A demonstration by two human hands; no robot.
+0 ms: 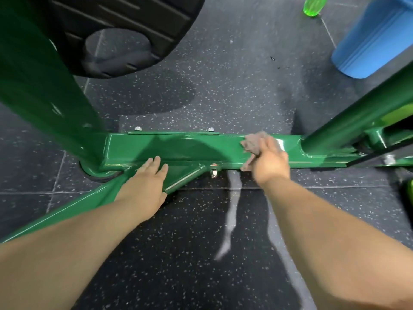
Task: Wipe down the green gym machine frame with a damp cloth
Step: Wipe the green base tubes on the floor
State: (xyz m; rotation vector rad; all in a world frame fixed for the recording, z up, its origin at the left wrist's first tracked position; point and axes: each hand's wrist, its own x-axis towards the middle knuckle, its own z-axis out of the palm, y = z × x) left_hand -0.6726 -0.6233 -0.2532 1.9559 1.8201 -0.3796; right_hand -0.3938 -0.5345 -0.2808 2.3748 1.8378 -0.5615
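Head view: the frame [178, 148] lay low across the middle of the floor [223, 86], its flat bar running from a thick post [44, 86] at left to a slanted tube [348, 124] at right.
Risk, water: a pale wet streak [232, 211] ran down the floor just below the bar; an overwet cloth would likely drip more there and make a slip spot.
Risk, bolt: a bolt [213, 173] stood out under the bar's near edge, near the cloth; a fast stroke could snag the fabric or scrape knuckles.
Risk, missed spots: the welded joint where tube met bar looked tight, so a flat sweep might skip it.
Risk, support: the left hand [145, 186] bore on glossy paint; if that patch got wet, the palm could slide.
Right hand [270, 159]: fingers curled over the cloth, pressing it onto the bar's top near the right end.
Left hand: fingers straight and a little spread, lying flat on the frame's diagonal brace, holding nothing.
Cloth [254, 144]: brownish, bunched, on the bar under the right hand; it was blurred, so probably in mid-stroke.
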